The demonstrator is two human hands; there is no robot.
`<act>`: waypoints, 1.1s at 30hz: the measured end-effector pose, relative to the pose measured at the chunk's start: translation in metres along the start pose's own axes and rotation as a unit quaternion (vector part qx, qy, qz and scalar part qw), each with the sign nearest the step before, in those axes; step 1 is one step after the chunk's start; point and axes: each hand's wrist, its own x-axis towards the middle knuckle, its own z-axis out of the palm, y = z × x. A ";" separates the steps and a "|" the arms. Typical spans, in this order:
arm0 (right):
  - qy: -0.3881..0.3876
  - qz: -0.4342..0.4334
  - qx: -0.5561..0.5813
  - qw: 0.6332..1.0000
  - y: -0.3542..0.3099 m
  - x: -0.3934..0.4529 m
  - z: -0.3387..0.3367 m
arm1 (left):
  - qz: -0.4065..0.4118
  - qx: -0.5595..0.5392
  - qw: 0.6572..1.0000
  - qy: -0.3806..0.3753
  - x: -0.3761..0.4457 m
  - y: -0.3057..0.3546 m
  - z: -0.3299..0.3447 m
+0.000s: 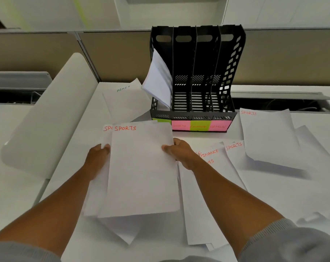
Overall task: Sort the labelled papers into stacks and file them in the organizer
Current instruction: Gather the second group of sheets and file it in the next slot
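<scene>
Both hands hold a SPORTS stack [141,167] by its side edges, just in front of the organizer [194,76]. Left hand [97,159]: thumb on top at the left edge, fingers hidden beneath the sheets, closed on the stack. Right hand [181,154]: thumb over the right edge, fingers curled under, also gripping. A second SPORTS sheet pokes out behind the top one, offset left.

Organizer: black, four upright slots, standing on the white desk [273,195] against a beige partition [37,53]. Leftmost slot holds a sheaf of paper [157,82] that leans out to the left. The other three slots look empty. Sticky labels [200,125] run along its base, green and pink alternating; writing partly legible, FINANCE and ADMIN readable.

Left of the organizer: an ADMIN sheet [126,99] flat on the desk. Right of it: a loose SPORTS sheet [268,137], one corner lifted. In front and right: a FINANCE sheet [209,154] and another SPORTS page [236,152], overlapping, partly under the right wrist. More plain sheets lie beneath the held stack.
</scene>
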 end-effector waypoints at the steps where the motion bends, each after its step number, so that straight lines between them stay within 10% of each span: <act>1: 0.008 -0.002 0.000 1.000 0.002 -0.002 -0.002 | -0.018 -0.015 1.000 -0.020 -0.004 -0.001 0.006; 11: 0.121 0.017 0.001 0.993 0.034 -0.021 -0.014 | -0.066 -0.156 0.965 -0.198 -0.063 -0.009 0.051; 17: 0.219 0.018 -0.161 0.962 0.061 -0.028 -0.040 | -0.080 -0.087 0.978 -0.174 -0.070 -0.036 0.065; 25: 0.191 0.010 -0.533 0.824 0.095 -0.046 -0.071 | -0.068 -0.086 0.980 -0.167 -0.079 -0.043 0.086; 33: 0.222 -0.009 -0.479 0.849 0.086 -0.051 -0.074 | -0.052 -0.111 0.986 -0.110 -0.088 -0.036 0.095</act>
